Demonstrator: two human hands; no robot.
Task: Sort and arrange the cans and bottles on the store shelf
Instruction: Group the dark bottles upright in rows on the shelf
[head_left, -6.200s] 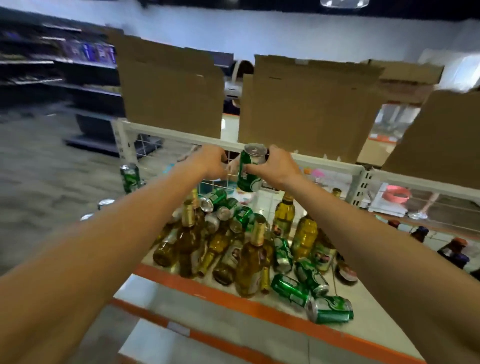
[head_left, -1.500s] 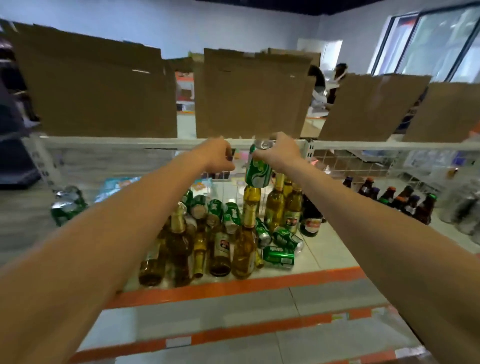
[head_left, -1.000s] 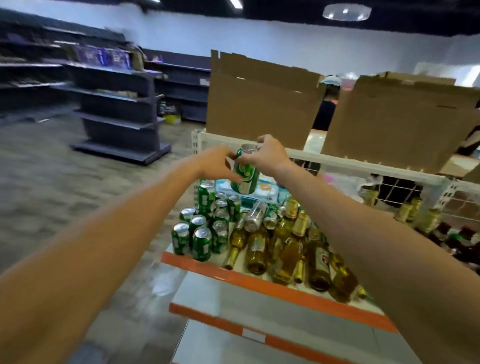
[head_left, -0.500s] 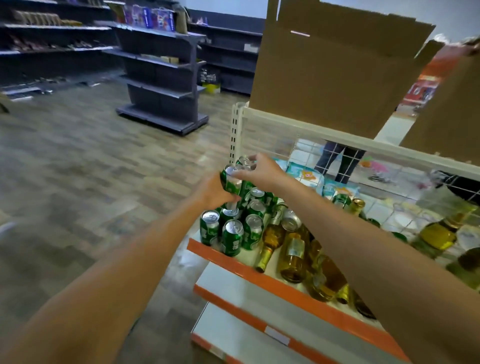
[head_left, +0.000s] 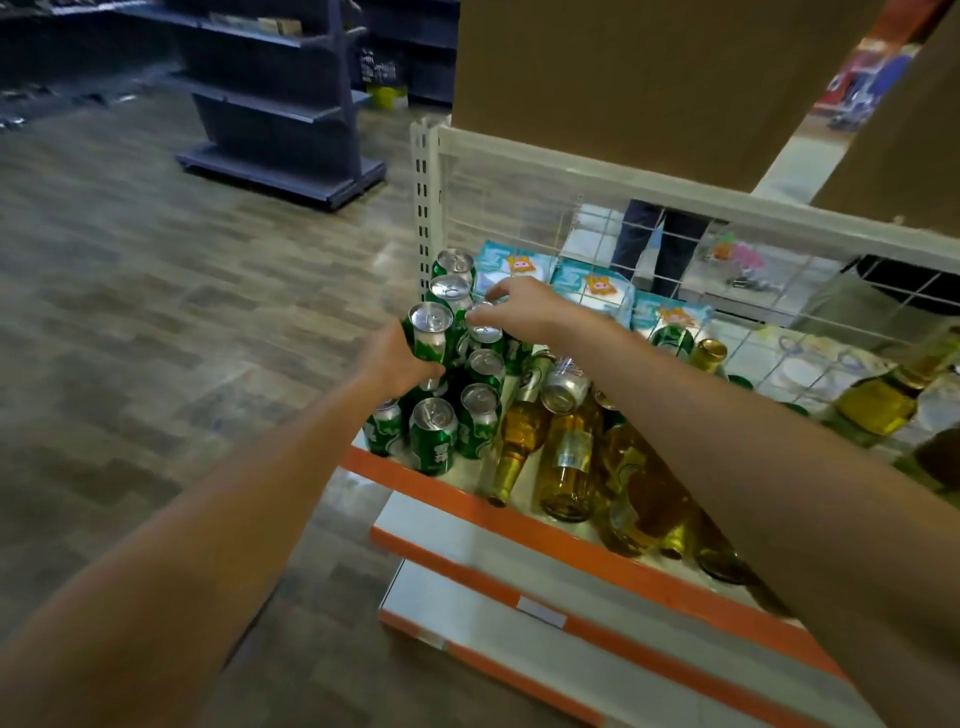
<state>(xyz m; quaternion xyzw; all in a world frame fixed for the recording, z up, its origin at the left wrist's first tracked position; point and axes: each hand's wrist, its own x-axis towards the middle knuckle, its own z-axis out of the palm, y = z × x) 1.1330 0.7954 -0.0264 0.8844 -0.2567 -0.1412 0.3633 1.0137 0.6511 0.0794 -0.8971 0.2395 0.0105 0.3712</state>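
No legible txt; logos on green cans (head_left: 434, 441) & bottle labels (head_left: 571, 449) too blurred.

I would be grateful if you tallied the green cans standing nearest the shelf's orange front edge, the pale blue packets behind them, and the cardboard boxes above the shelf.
Green cans nearest the orange edge: 3
Pale blue packets: 3
Cardboard boxes: 2
Total: 8
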